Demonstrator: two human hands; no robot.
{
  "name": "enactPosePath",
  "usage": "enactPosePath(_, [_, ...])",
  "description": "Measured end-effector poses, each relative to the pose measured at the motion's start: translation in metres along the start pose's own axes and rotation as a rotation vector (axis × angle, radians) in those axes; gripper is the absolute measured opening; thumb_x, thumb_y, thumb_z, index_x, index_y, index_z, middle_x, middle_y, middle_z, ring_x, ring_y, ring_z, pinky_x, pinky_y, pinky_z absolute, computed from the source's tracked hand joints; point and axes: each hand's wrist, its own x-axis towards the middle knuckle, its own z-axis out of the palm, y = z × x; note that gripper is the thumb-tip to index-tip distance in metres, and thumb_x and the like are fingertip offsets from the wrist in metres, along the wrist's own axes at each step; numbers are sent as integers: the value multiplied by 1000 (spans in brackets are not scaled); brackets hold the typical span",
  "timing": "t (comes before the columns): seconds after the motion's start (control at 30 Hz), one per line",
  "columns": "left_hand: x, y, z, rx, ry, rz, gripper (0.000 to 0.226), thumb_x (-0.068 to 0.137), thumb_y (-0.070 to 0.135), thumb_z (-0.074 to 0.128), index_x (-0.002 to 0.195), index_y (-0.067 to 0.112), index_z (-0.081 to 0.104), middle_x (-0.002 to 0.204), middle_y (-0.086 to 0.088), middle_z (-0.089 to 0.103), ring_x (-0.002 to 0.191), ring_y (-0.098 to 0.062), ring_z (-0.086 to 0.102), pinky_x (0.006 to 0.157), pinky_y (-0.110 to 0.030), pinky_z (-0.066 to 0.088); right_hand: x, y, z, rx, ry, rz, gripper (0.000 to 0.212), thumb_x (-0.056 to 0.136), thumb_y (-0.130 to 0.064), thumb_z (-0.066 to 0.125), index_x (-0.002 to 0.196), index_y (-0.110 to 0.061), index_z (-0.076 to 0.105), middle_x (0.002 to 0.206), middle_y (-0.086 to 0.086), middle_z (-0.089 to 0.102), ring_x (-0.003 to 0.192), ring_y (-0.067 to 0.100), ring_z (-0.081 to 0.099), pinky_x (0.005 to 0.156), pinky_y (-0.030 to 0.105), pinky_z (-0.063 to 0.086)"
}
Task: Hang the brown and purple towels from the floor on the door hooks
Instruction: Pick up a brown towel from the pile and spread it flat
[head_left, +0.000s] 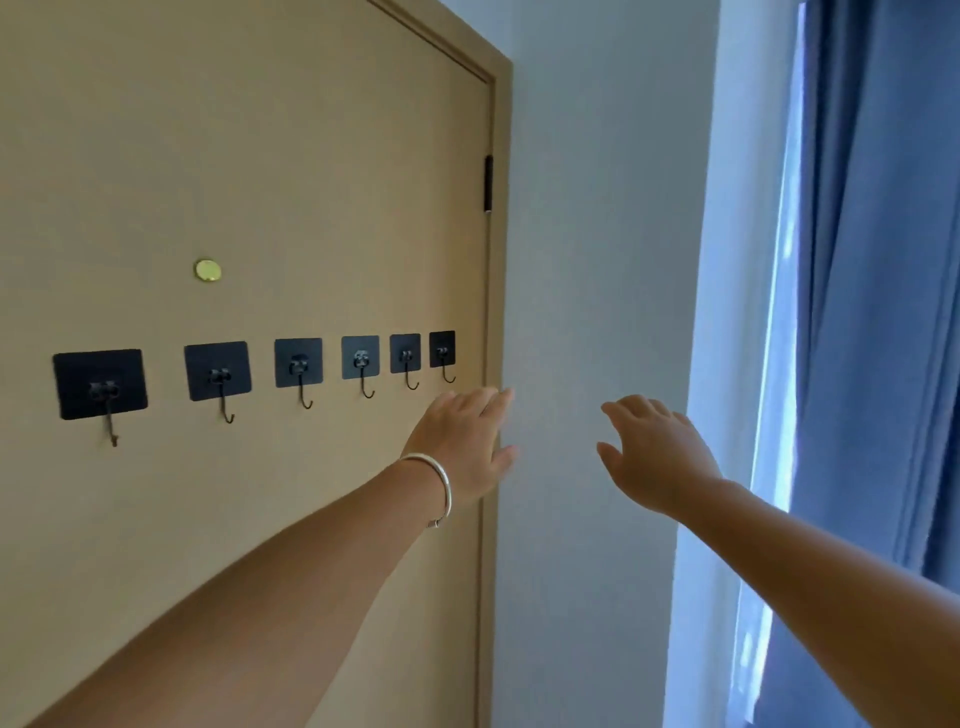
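A tan door (260, 156) fills the left of the view. Across it runs a row of several black adhesive hooks (298, 371), all bare. My left hand (465, 441), with a silver bangle on the wrist, reaches out with straight fingers just below and right of the last hook (442, 356), near the door's edge. My right hand (654, 452) is stretched out in front of the wall with relaxed fingers and holds nothing. No towel is in view, and the floor is out of sight.
A brass peephole cover (208, 270) sits above the hooks. A black hinge (488, 182) is on the door frame (501, 260). Right of it is a pale wall (597, 260), then a bright window strip and blue curtains (883, 260).
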Motion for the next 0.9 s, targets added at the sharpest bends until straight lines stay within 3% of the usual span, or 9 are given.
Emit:
enactPosePath(0.5, [128, 279, 63, -302, 74, 432, 67, 97, 48, 38, 152, 16, 18, 155, -3, 28, 142, -18, 25, 118, -36, 15, -150, 244, -79, -324, -38, 434, 46, 91, -39, 52, 131, -17, 50, 129, 5, 54, 119, 26, 50, 97, 38, 39])
enactPosePath(0.9, [139, 508, 42, -656, 136, 894, 70, 97, 52, 38, 153, 18, 15, 155, -5, 29, 141, -25, 28, 115, -41, 21, -314, 299, -195, -696, -124, 917, 49, 91, -37, 55, 134, -15, 49, 134, 7, 54, 122, 28, 51, 98, 43, 44])
